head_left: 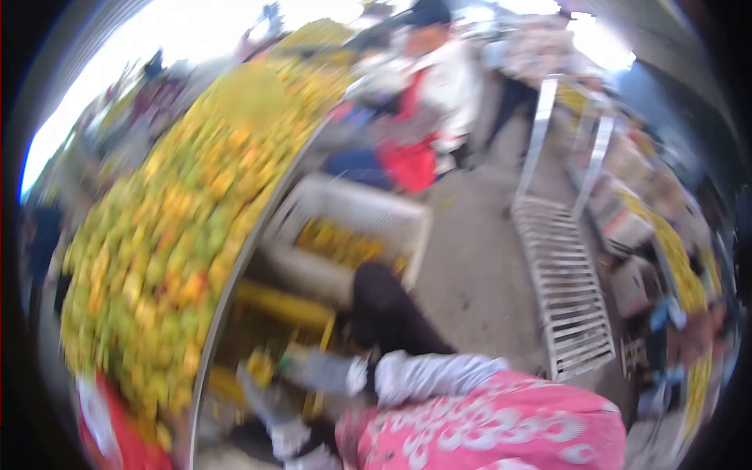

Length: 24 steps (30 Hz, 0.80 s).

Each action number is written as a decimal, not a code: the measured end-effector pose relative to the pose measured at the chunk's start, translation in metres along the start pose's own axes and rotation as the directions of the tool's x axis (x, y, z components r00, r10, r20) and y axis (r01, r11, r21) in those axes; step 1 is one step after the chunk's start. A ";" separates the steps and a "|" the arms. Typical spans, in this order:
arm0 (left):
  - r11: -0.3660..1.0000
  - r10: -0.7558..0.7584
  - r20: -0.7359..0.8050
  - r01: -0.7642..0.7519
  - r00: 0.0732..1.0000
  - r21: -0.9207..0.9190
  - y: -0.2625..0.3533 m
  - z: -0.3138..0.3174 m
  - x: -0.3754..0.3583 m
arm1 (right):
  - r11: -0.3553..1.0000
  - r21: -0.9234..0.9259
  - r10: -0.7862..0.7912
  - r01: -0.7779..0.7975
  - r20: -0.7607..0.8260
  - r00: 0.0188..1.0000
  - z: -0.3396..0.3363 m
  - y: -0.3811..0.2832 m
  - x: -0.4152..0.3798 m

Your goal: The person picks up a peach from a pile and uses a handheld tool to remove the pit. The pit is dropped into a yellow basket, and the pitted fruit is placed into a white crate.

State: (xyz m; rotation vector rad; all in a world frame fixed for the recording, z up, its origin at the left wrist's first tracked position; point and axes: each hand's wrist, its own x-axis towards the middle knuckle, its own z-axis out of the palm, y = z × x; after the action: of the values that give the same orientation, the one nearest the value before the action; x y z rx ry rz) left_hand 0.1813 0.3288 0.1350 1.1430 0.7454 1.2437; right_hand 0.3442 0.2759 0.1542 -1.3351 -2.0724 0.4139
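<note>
Yellow fruit [259, 366] shows between left hand [265, 398] and right hand [315, 370], by the yellow crate [286, 304]; can't tell either grip, too blurred! Beyond that, the white crate [374, 205] holds more fruit [338, 241].

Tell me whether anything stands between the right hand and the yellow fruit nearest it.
A small green patch, too blurred to identify, shows between the right hand and that yellow fruit. Nothing else visible stands in the way.
</note>
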 end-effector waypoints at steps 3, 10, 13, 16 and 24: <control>0.991 0.062 -0.137 -0.044 0.989 0.126 0.043 0.020 -0.031 | 0.923 0.305 0.289 -0.236 -0.143 0.947 0.002 -0.033 -0.009; 0.967 -0.223 -0.298 0.173 0.928 -0.184 0.073 0.028 -0.076 | 0.853 0.366 0.420 -0.373 -0.054 0.906 0.013 -0.075 -0.042; 0.961 -0.234 -0.386 0.153 0.892 -0.230 0.061 0.029 -0.059 | 0.886 0.270 0.402 -0.376 -0.043 0.915 0.014 -0.062 -0.029; 0.966 -0.238 -0.432 0.168 0.870 -0.195 0.057 0.032 -0.070 | 0.916 0.144 0.382 -0.375 -0.023 0.924 0.012 -0.069 -0.034; 0.701 0.451 -0.651 0.210 0.611 0.682 0.098 -0.056 -0.140 | 0.092 0.750 0.537 -0.655 0.517 0.667 0.014 -0.106 -0.015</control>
State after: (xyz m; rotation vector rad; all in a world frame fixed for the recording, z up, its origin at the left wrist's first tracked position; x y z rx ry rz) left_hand 0.0669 0.2011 0.1906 1.2273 2.0167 1.6742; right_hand 0.2657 0.2168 0.1985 -1.2987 -0.7785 1.7598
